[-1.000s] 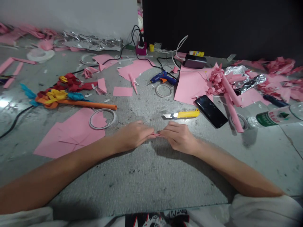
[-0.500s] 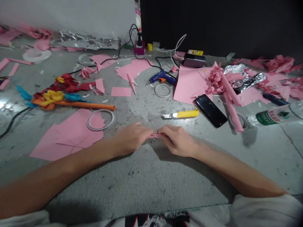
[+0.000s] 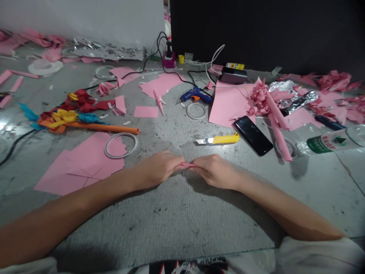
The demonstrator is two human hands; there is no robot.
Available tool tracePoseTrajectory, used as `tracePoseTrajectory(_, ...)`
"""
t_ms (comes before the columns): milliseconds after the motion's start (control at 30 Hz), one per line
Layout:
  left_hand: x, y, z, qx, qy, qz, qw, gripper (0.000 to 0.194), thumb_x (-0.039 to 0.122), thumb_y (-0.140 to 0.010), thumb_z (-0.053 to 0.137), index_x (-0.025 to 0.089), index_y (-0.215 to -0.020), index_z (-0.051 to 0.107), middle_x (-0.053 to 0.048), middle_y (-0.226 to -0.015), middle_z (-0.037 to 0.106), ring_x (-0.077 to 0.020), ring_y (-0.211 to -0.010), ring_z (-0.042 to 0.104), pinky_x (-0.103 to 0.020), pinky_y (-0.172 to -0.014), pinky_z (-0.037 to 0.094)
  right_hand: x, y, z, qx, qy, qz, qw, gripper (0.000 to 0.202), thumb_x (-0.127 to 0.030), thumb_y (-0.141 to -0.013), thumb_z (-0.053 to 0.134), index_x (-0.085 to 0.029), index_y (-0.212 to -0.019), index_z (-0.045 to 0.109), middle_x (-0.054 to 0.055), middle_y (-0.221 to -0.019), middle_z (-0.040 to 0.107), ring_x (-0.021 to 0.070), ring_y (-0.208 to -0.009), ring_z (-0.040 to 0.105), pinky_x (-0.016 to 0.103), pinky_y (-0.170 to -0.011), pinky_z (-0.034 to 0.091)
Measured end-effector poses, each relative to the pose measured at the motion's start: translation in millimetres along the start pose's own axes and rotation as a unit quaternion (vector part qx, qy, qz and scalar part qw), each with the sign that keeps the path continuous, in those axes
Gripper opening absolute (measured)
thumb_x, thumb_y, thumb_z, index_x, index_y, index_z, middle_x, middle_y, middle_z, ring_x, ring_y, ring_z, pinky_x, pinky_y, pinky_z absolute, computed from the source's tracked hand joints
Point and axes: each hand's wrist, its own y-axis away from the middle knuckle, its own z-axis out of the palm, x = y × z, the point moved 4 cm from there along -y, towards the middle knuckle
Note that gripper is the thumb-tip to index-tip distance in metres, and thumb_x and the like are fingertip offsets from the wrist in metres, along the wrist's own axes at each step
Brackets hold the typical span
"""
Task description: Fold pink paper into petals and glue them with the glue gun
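Between my two hands stretches a small folded piece of pink paper, mostly covered by fingers. My left hand pinches its left end, and my right hand pinches the right end; both are closed. Just beyond the right hand lies a yellow utility knife with its blade out, pointing left. Pink paper sheets lie in a loose pile beside my left forearm, with a roll of tape on top of them.
A blue glue gun rests farther back near another tape roll. To the right are a black phone, rolled pink paper flowers and a plastic bottle. An orange paper tube with coloured paper lies left.
My hands stay nearly in place, still pinching the paper. The right fingers have shifted slightly down, and a bit more of the pink strip shows between the hands.
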Motion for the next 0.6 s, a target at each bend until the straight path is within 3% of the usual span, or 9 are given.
tracePoseTrajectory(267,-8,4,-3.4,0.001,0.007,-0.037,0.999,0.046,0.044,-0.119,0.03,0.019,-0.102,0.065,-0.005,-0.083,0.068,-0.0218,-0.076,0.059,-0.033,-0.071,0.038,5,1,-4,0.035,-0.122,0.07,0.989,0.032,-0.03,-0.112,0.058,-0.019,-0.082,0.062,-0.005,-0.066,0.054,0.0103,-0.058,0.043,0.028,-0.062,0.03)
tracePoseTrajectory(500,-14,2,-2.5,-0.033,0.037,-0.082,0.995,0.046,0.046,-0.118,0.033,0.019,-0.103,0.067,-0.005,-0.085,0.067,-0.0227,-0.08,0.057,-0.033,-0.073,0.037,4,1,-6,0.053,-0.139,0.048,0.988,0.034,-0.025,-0.112,0.054,-0.019,-0.079,0.059,-0.005,-0.066,0.052,0.0108,-0.059,0.046,0.028,-0.064,0.033)
tracePoseTrajectory(600,-14,2,-3.5,-0.039,0.072,-0.096,0.992,0.043,0.048,-0.117,0.035,0.02,-0.114,0.068,-0.006,-0.093,0.07,-0.0233,-0.086,0.06,-0.033,-0.077,0.038,3,2,-7,0.067,-0.146,0.045,0.986,0.034,-0.022,-0.111,0.055,-0.019,-0.077,0.059,-0.005,-0.065,0.051,0.0108,-0.059,0.043,0.027,-0.063,0.033)
